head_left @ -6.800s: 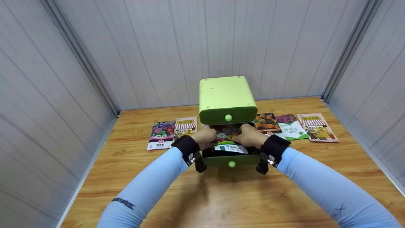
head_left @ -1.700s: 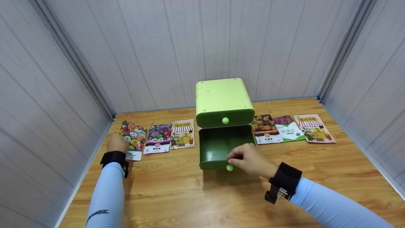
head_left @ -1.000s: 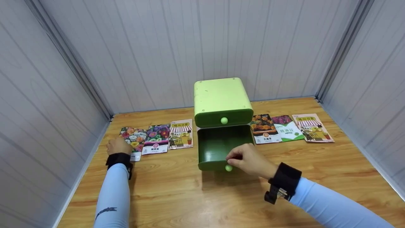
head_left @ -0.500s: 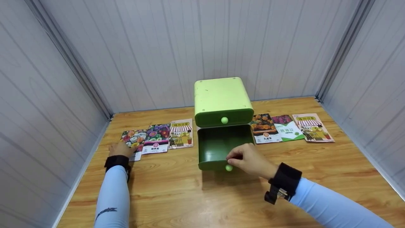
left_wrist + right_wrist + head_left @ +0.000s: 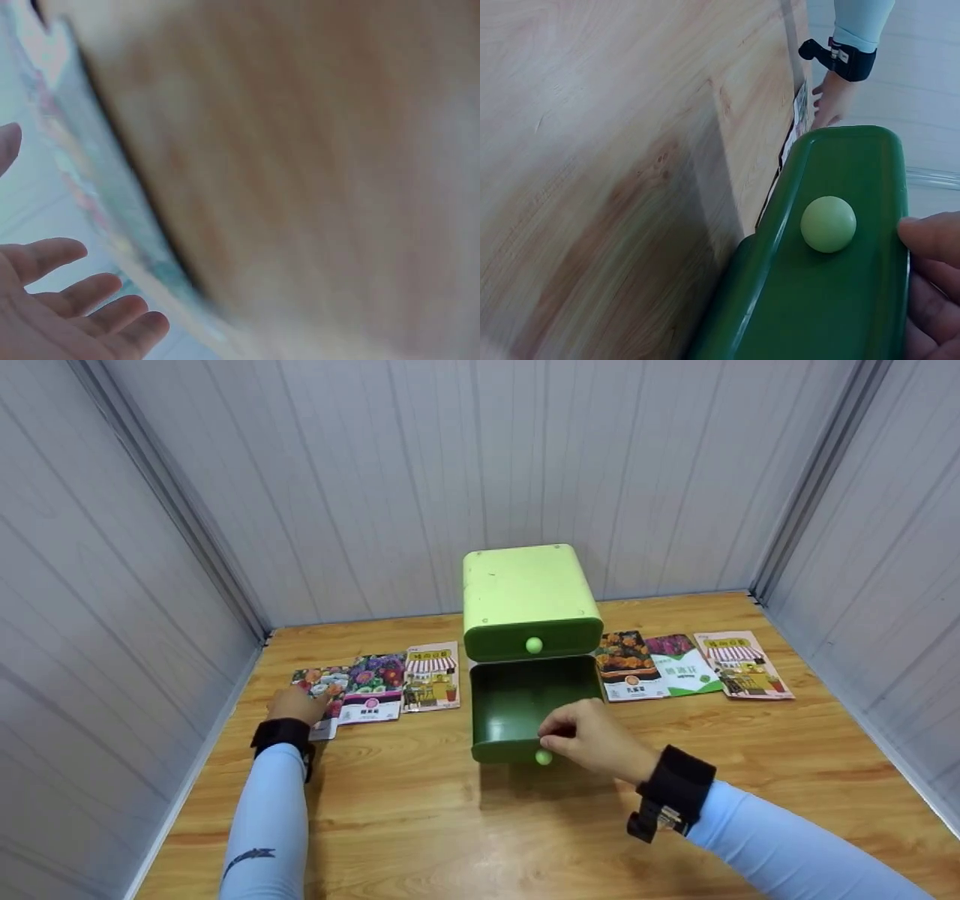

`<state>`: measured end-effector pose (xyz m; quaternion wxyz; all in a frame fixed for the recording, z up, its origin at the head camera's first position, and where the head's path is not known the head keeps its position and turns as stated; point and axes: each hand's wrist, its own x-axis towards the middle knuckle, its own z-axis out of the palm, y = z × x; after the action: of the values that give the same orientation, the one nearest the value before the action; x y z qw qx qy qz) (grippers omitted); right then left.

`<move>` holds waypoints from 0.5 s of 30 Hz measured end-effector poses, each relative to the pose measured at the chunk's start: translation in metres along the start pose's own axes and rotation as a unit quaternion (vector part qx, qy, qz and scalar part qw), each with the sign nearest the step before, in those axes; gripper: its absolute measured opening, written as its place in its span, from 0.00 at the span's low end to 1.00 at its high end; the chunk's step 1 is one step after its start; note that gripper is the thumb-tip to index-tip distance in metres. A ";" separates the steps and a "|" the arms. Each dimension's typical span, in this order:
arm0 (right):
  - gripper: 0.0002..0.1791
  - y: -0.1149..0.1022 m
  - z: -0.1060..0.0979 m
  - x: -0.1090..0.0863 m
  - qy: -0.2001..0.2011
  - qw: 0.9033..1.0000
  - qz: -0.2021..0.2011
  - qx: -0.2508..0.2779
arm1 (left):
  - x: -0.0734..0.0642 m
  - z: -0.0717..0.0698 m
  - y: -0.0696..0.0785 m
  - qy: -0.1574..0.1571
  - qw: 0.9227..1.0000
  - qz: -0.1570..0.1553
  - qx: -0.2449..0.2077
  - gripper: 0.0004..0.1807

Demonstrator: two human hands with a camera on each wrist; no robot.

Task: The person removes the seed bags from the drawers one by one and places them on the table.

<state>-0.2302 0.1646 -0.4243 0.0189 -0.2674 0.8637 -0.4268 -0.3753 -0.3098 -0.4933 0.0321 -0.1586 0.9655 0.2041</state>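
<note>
My left hand point(image 5: 296, 706) is over a flower seed packet point(image 5: 324, 728) at the far left, covering part of it. In the left wrist view its fingers point(image 5: 90, 296) are extended and spread above the blurred packet. My right hand point(image 5: 596, 739) pinches the front rim of the pulled-out lower drawer point(image 5: 501, 751), its thumb point(image 5: 930, 238) at the edge and the other fingers curled behind. Just below the fingertips is the drawer's round light green knob point(image 5: 544, 757). The drawer's dark green inside shows bare. Above it, the upper drawer point(image 5: 495, 643) is closed in the pale green cabinet point(image 5: 529, 585).
Beside the left packet lie a purple-flower packet point(image 5: 373, 690) and a pink packet point(image 5: 431, 679). Right of the cabinet lie an orange-flower packet point(image 5: 631, 667), a white-and-green packet point(image 5: 684, 669) and another pink packet point(image 5: 742, 664). Pale panel walls point(image 5: 360, 495) surround the wooden table point(image 5: 405, 810).
Earlier both hands were in the drawer on a flower packet; that packet now lies far left. Lately the left hand has shifted it slightly toward the purple-flower packet. The right hand has stayed at the drawer.
</note>
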 end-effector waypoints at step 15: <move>0.06 -0.015 -0.005 -0.004 0.073 0.994 -0.063 -0.060 | -0.021 -0.024 0.099 -0.034 0.983 0.116 -0.135 0.50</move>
<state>-0.2210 0.1631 -0.4102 -0.0875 -0.2895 0.8685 -0.3927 -0.3872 -0.2278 -0.4309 0.0193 -0.0412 0.9394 0.3397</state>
